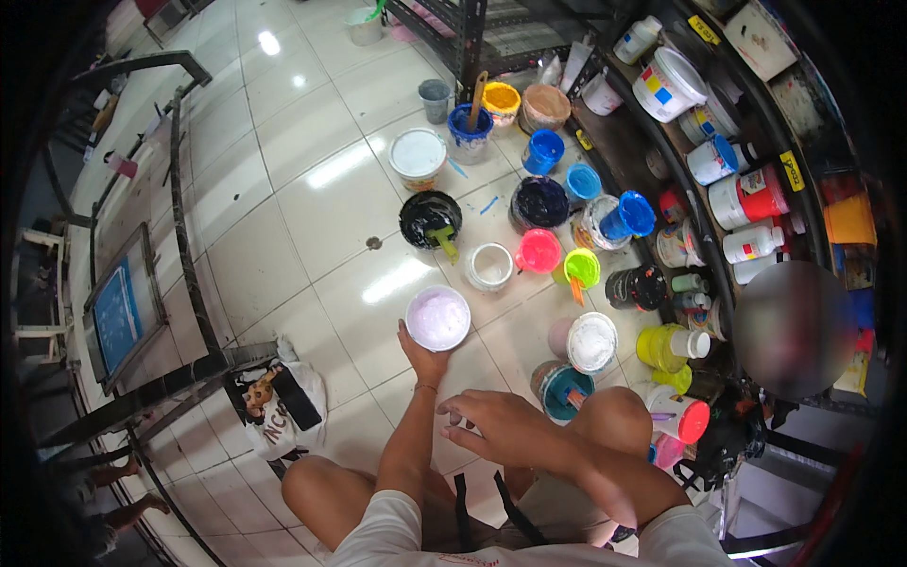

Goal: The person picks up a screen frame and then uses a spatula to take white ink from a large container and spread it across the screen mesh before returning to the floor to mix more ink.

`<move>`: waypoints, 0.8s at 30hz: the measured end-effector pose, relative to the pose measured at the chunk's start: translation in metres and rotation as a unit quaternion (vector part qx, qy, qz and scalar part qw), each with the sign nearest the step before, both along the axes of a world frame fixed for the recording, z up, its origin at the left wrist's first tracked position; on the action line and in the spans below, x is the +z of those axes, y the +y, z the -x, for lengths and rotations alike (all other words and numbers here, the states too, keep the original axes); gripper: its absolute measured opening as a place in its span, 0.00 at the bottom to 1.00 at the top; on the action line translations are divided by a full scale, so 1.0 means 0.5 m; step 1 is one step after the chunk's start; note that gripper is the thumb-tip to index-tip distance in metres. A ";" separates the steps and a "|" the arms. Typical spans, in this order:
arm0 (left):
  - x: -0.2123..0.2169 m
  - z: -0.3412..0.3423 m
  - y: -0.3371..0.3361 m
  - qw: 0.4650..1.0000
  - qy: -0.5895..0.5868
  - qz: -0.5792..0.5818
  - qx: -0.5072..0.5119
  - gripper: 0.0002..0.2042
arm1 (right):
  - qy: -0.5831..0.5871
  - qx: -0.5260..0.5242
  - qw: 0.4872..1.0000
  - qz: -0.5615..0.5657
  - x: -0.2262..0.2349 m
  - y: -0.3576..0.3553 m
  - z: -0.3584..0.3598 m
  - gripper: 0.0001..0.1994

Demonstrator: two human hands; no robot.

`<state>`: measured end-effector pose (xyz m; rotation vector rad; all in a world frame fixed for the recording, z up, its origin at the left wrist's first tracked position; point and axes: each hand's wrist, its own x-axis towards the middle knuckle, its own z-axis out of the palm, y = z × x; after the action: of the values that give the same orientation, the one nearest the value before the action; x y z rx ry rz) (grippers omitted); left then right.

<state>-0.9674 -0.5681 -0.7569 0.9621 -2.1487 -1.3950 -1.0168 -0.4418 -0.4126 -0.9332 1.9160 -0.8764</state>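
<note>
While left hand [425, 359] fingers grip white tub [437, 318], right hand [496, 425] loose; tiled floor [312, 189]

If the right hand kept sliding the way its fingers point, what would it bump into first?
The right hand points toward the person's left, and the first thing in that line looks like the left forearm, just below the left hand holding the white tub. Depth is unclear, so it might pass above.

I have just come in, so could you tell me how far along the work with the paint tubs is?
Done: many tubs stand open on the floor. In hand: the left hand holds a tub of pale lilac paint; the right hand hangs empty above the knee. Left: the white lidded tub remains closed.
</note>
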 end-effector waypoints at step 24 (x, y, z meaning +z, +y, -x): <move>0.078 0.026 -0.012 1.000 0.021 -0.004 0.016 0.36 | 0.018 0.066 0.998 -0.010 -0.041 -0.027 -0.003 0.19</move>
<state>-0.9804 -0.5743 -0.7180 0.9565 -2.0897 -1.3982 -1.0152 -0.4551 -0.4331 -1.0568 1.8675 -0.7660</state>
